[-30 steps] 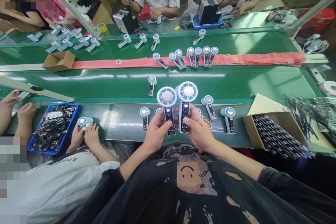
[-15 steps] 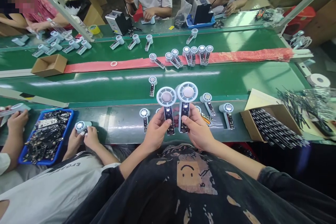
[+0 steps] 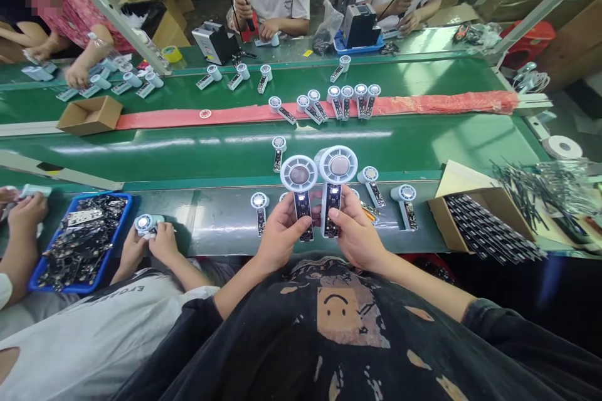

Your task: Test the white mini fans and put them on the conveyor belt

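Note:
My left hand (image 3: 278, 235) is closed round the handle of a light blue handheld fan (image 3: 300, 173), thumb pressed on its bare circuit board. A second handheld fan (image 3: 338, 165) is gripped by my right hand (image 3: 360, 229), its thumb also on the board. Both fans stand upright side by side, round heads up, with a small light glowing on each board. Around them on the bench lie more such fans: one at the left (image 3: 259, 202), one at the right (image 3: 370, 175) and another farther right (image 3: 406, 194). Behind my right hand, orange-handled pliers (image 3: 370, 215) are partly hidden.
A cardboard box (image 3: 451, 225) of black circuit strips stands at the right. At left, a co-worker's hands (image 3: 162, 243) hold a fan beside a blue tray (image 3: 84, 288) of parts. The green conveyor (image 3: 188, 160) carries a fan; several more lie along the pink strip (image 3: 423, 103).
The fan on the conveyor has shifted slightly right. Across the line at left, a co-worker's hand has reached toward the fans. My hands keep both fans nearly in place.

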Action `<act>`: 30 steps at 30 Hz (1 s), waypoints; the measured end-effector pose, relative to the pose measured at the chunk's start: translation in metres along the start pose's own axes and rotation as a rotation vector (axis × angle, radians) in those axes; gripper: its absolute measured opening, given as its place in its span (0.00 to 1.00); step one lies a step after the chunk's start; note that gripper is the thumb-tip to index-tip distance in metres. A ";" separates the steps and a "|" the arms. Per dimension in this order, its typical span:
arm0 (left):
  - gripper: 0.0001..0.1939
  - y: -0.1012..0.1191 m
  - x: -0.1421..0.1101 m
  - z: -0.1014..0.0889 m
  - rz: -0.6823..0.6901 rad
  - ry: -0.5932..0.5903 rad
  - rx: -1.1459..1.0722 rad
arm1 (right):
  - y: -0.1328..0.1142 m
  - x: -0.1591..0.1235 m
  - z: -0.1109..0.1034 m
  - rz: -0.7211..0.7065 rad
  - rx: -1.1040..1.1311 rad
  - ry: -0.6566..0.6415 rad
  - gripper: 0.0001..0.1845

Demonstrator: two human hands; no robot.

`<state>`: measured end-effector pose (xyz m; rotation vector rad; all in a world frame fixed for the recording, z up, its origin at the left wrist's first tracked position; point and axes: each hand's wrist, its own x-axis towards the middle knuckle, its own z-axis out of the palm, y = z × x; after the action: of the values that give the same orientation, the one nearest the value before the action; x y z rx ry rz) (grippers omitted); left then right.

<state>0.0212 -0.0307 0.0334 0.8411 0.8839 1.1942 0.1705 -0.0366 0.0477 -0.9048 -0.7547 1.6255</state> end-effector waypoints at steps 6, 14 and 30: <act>0.27 0.000 -0.005 0.001 -0.016 0.015 0.015 | 0.004 -0.005 0.000 0.007 0.001 0.032 0.26; 0.21 -0.014 -0.002 -0.010 -0.099 0.026 0.255 | 0.017 -0.001 -0.019 0.038 -0.133 0.003 0.23; 0.22 -0.094 -0.099 -0.128 -0.698 -0.010 1.286 | 0.125 -0.082 -0.181 0.451 -1.233 0.092 0.20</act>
<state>-0.0704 -0.1344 -0.0929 1.3410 1.7760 -0.1190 0.2755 -0.1394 -0.1356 -2.1089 -1.6159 1.3635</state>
